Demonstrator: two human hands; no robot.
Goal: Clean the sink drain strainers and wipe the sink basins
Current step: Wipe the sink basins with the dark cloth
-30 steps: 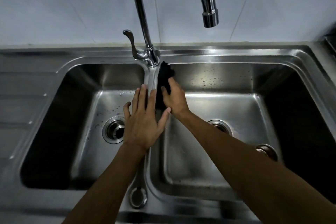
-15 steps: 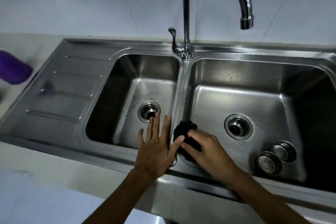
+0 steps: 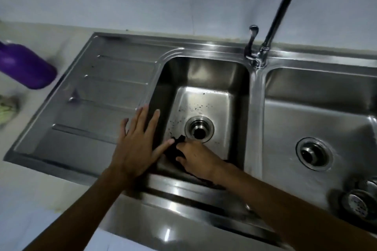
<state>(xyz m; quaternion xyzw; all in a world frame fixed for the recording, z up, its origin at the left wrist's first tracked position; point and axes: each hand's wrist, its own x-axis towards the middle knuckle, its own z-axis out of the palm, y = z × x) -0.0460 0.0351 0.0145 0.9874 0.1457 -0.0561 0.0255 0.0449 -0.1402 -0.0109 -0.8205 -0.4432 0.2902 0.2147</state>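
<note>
A steel double sink fills the view. My right hand (image 3: 196,159) presses a black cloth (image 3: 173,150) against the near floor of the left basin (image 3: 204,79), just left of its open drain (image 3: 199,129). Dark specks dot that basin's floor. My left hand (image 3: 136,140) lies flat with fingers spread on the basin's left rim, beside the drainboard (image 3: 102,96). The right basin (image 3: 306,120) has its own drain (image 3: 314,154), and a loose strainer (image 3: 360,206) lies in its near right corner, with a second one partly cut off beside it.
The tall curved faucet (image 3: 281,10) with its lever stands on the divider behind both basins. A purple bottle (image 3: 24,65) lies on the counter at far left, with a greenish rag (image 3: 7,110) below it. White tiled wall runs behind.
My right hand carried the black cloth from the divider near the faucet down and into the left basin. My left hand shifted from the divider to the left rim. The view swung left.
</note>
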